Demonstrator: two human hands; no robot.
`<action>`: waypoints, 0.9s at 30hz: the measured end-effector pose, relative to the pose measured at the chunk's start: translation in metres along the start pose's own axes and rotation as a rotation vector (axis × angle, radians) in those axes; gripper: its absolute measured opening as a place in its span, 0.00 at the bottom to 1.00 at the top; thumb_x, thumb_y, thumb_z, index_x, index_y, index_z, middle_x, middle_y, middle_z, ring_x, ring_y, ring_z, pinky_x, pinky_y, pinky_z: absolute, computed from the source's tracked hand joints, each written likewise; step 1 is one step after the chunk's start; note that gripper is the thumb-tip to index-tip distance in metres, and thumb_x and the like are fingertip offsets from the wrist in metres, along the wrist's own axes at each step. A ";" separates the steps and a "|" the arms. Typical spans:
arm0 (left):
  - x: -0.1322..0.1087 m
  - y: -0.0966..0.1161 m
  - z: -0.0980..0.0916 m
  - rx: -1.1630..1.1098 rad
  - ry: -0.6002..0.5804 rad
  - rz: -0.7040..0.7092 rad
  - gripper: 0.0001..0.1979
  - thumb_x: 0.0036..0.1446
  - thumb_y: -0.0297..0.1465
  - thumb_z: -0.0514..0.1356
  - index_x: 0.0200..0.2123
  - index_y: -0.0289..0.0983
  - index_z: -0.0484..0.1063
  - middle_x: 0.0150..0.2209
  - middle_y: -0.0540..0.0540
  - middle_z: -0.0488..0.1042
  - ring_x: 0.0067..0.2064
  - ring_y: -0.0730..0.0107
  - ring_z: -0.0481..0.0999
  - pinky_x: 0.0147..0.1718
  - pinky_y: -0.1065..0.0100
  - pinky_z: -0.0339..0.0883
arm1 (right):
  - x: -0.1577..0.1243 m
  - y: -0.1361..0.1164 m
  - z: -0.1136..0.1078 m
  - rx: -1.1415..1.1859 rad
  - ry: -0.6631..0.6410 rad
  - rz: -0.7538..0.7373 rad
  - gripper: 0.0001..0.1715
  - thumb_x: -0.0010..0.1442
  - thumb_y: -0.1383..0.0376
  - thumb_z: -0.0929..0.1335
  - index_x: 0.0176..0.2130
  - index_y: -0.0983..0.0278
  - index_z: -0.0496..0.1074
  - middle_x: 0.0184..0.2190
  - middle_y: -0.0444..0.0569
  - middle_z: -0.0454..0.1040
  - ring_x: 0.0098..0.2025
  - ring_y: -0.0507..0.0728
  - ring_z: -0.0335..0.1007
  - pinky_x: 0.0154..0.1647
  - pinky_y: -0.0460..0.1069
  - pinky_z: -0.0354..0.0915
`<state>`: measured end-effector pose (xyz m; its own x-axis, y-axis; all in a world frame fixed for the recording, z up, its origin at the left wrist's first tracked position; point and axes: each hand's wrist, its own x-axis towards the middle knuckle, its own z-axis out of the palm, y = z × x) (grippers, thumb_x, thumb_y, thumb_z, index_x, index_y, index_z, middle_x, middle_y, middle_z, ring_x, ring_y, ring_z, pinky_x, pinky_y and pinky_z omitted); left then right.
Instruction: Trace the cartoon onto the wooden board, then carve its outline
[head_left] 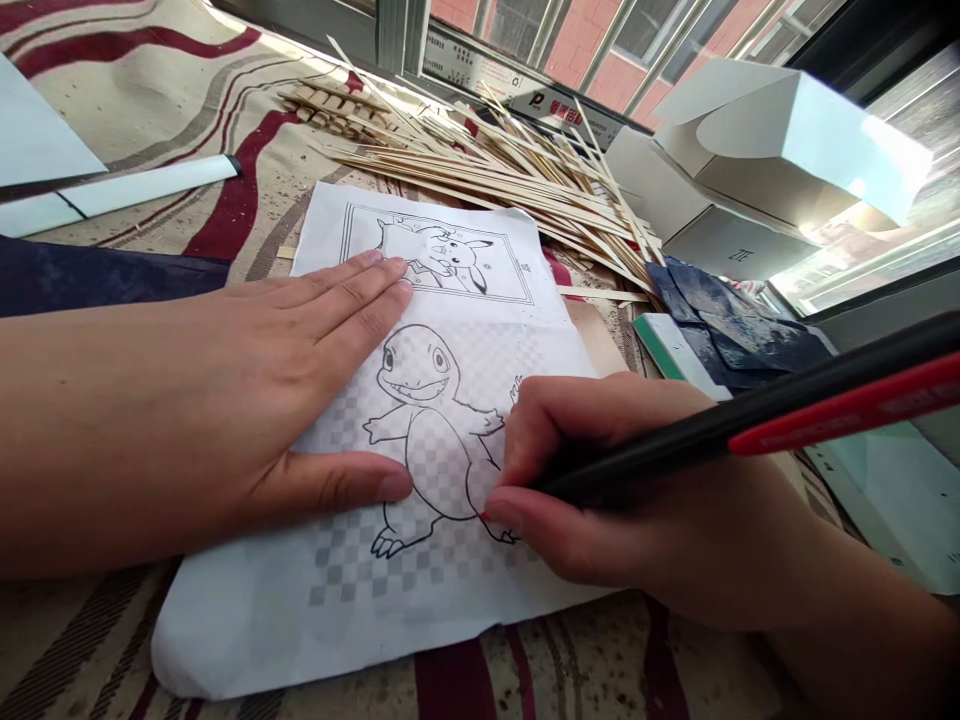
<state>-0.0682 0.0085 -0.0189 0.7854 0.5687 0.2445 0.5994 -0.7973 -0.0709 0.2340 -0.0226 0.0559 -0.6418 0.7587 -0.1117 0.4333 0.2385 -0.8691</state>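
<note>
The pen (675, 445) is pinched low by the right hand (622, 480), the paper (420, 610) held flat by the spread left hand (285, 380).

Shown: tracing paper (247, 640), thin, smooth, matt | marker pen (847, 405), glossy plastic barrel, black and red | wooden strips (487, 165), pale, unvarnished, slightly rough | cardboard box (795, 140), white, smooth, matt, sheen seen under sunlight | tablecloth (480, 690), printed cloth, matt, speckled with dark marks

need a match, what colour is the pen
The pen is black and red, best in the head view.
</note>
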 end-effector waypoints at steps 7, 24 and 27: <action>0.000 0.000 -0.001 -0.041 -0.046 -0.030 0.56 0.66 0.66 0.48 0.81 0.46 0.23 0.84 0.50 0.30 0.81 0.42 0.49 0.80 0.57 0.37 | -0.001 0.000 -0.003 0.002 -0.085 -0.021 0.16 0.62 0.68 0.75 0.28 0.62 0.67 0.23 0.39 0.70 0.23 0.45 0.59 0.21 0.42 0.57; 0.001 0.006 -0.002 0.007 0.010 -0.021 0.52 0.70 0.64 0.45 0.82 0.41 0.29 0.84 0.47 0.35 0.82 0.49 0.48 0.79 0.64 0.34 | -0.002 0.002 -0.003 0.018 -0.053 -0.008 0.14 0.62 0.67 0.76 0.30 0.63 0.70 0.23 0.39 0.71 0.23 0.45 0.61 0.20 0.41 0.58; 0.002 0.009 -0.006 -0.033 0.007 -0.023 0.52 0.69 0.64 0.46 0.82 0.42 0.29 0.84 0.47 0.35 0.82 0.48 0.49 0.79 0.65 0.32 | -0.003 0.002 -0.003 -0.015 -0.049 -0.021 0.14 0.62 0.68 0.76 0.29 0.63 0.69 0.23 0.39 0.70 0.23 0.45 0.61 0.21 0.41 0.58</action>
<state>-0.0622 0.0010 -0.0131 0.7703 0.5855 0.2527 0.6117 -0.7903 -0.0335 0.2383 -0.0223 0.0563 -0.6813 0.7226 -0.1173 0.4282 0.2634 -0.8645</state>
